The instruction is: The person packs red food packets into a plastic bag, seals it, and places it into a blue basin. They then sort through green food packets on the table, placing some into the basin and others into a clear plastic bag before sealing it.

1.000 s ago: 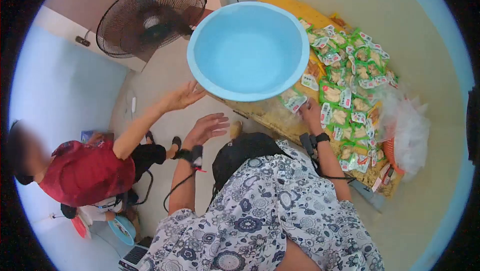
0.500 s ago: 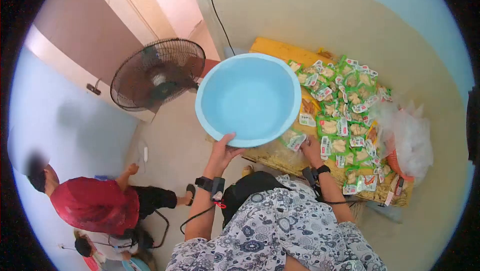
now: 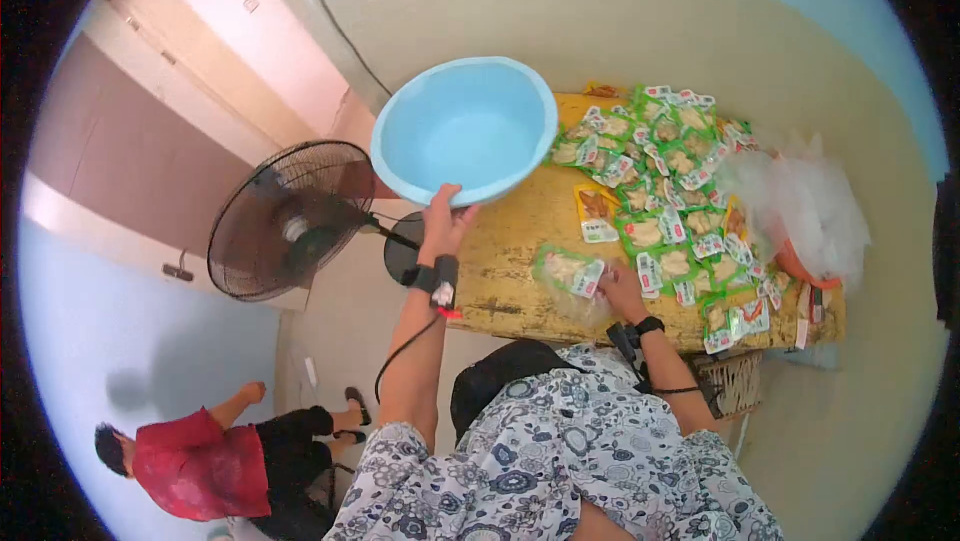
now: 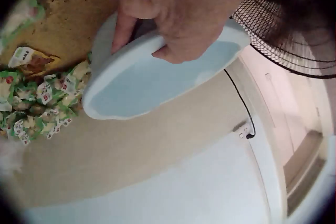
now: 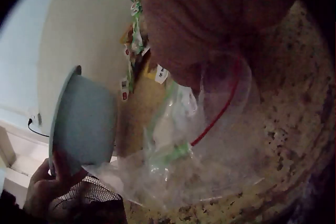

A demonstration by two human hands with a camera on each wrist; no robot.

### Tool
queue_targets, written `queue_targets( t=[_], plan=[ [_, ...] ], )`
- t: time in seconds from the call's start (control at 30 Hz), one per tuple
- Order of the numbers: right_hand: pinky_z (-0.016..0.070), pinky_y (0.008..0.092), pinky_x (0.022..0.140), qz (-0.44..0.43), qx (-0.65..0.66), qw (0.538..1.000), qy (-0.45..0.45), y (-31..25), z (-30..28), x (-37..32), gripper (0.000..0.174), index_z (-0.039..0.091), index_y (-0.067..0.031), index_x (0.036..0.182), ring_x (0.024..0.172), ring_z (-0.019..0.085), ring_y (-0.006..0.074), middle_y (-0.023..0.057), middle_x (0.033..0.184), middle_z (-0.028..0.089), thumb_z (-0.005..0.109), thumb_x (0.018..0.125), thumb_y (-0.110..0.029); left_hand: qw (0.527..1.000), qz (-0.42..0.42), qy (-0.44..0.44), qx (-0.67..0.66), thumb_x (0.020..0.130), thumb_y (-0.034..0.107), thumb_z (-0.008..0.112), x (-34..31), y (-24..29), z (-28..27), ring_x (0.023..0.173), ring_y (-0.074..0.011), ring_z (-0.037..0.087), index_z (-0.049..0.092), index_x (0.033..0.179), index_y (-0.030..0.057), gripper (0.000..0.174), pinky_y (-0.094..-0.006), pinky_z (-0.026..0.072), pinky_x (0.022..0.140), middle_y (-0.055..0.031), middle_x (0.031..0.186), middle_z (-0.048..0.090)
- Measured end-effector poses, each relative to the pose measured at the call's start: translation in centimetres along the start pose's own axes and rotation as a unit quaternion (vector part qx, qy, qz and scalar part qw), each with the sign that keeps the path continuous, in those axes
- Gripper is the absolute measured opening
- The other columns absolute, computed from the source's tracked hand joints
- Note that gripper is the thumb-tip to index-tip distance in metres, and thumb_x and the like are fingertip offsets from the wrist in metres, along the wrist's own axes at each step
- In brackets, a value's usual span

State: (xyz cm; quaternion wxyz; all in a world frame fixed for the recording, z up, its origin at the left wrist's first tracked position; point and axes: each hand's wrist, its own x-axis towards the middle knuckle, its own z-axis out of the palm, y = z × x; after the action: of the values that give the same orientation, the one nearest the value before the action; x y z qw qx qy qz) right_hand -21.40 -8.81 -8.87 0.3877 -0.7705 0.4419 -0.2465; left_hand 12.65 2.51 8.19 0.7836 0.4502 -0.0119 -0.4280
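Note:
A light blue plastic basin [image 3: 470,131] hangs tilted over the back left of the yellow table [image 3: 500,276]. Its near rim is in the grip of my left hand [image 3: 445,226]; in the left wrist view the thumb [image 4: 168,55] lies over the inside of the rim and fingers are behind it. On the table's front part, my right hand [image 3: 622,293] holds a clear plastic bag [image 5: 210,163] with a red strip along its edge. A green-edged food packet [image 3: 570,269] shows at that bag, beside the fingertips.
Many green-edged food packets [image 3: 690,156] cover the table's right side, with an orange-edged packet [image 3: 597,211] beside them. Crumpled clear bags [image 3: 805,206] lie over an orange basket [image 3: 795,266]. A black fan [image 3: 290,226] stands left; a person in red [image 3: 200,466] is behind it.
My left hand has risen from beside the basin and taken its rim. The other person's arm has drawn back from the basin. The basin now tilts over the table; my right hand keeps its hold.

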Motion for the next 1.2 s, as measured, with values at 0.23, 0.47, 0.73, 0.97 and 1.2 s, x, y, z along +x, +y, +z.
queue_targets(
  t=[0.23,0.47,0.73,0.97,1.2],
  plan=[
    [0.0491,0.0316,0.062,0.037,0.032,0.999,-0.011,-1.5,-0.3,-0.7,0.012,0.059,-0.0015,0.089,0.067,0.061,0.0168,0.0080,0.074,0.059,0.058,0.083,-0.011,0.983,0.070,-0.161,0.057,0.084,0.013,0.072,10.4,-2.8,-1.8,0.106,-0.0286,0.057,0.052,0.115,0.0007,0.039,-0.0362,0.0536,0.084,-0.0149,0.117,0.053],
    [0.0459,0.0402,0.068,0.041,0.088,0.995,0.004,-1.7,-0.6,-1.2,0.023,0.058,-0.0022,0.092,0.076,0.060,0.0300,0.0147,0.082,0.061,0.067,0.079,-0.019,0.987,-0.071,-0.105,-0.103,0.086,0.017,0.073,4.8,-3.5,3.9,0.119,-0.0371,0.047,0.043,0.126,0.0001,0.053,-0.0421,0.0509,0.098,-0.0201,0.132,0.042],
    [0.0469,0.0279,0.063,0.041,0.192,0.981,0.007,-3.2,-1.3,-1.7,0.019,0.062,-0.0027,0.095,0.070,0.056,0.0098,0.0033,0.081,0.062,0.065,0.085,-0.019,0.970,-0.104,-0.089,0.202,0.094,0.032,0.061,-2.3,-5.9,2.7,0.113,-0.0270,0.055,0.049,0.126,0.0032,0.045,-0.0372,0.0531,0.089,-0.0136,0.122,0.054],
    [0.0478,0.0305,0.067,0.086,0.177,0.980,-0.027,-1.9,-1.2,-1.3,0.019,0.065,-0.0028,0.088,0.074,0.058,0.0131,0.0046,0.080,0.064,0.064,0.089,-0.022,0.854,-0.037,-0.329,0.400,0.088,0.020,0.067,-7.2,-15.1,7.9,0.075,-0.0158,0.062,0.065,0.095,0.0028,0.019,-0.0325,0.0504,0.061,-0.0075,0.092,0.066],
    [0.0441,0.0282,0.057,0.125,0.193,0.973,0.012,-2.2,-2.5,-1.8,0.017,0.065,-0.0036,0.095,0.065,0.054,0.0100,0.0015,0.073,0.060,0.061,0.091,-0.019,0.670,-0.020,-0.312,0.674,0.079,0.032,0.074,-5.6,-18.1,2.7,0.065,-0.0158,0.061,0.064,0.088,-0.0020,0.036,-0.0319,0.0482,0.059,-0.0092,0.069,0.063]
  ],
)
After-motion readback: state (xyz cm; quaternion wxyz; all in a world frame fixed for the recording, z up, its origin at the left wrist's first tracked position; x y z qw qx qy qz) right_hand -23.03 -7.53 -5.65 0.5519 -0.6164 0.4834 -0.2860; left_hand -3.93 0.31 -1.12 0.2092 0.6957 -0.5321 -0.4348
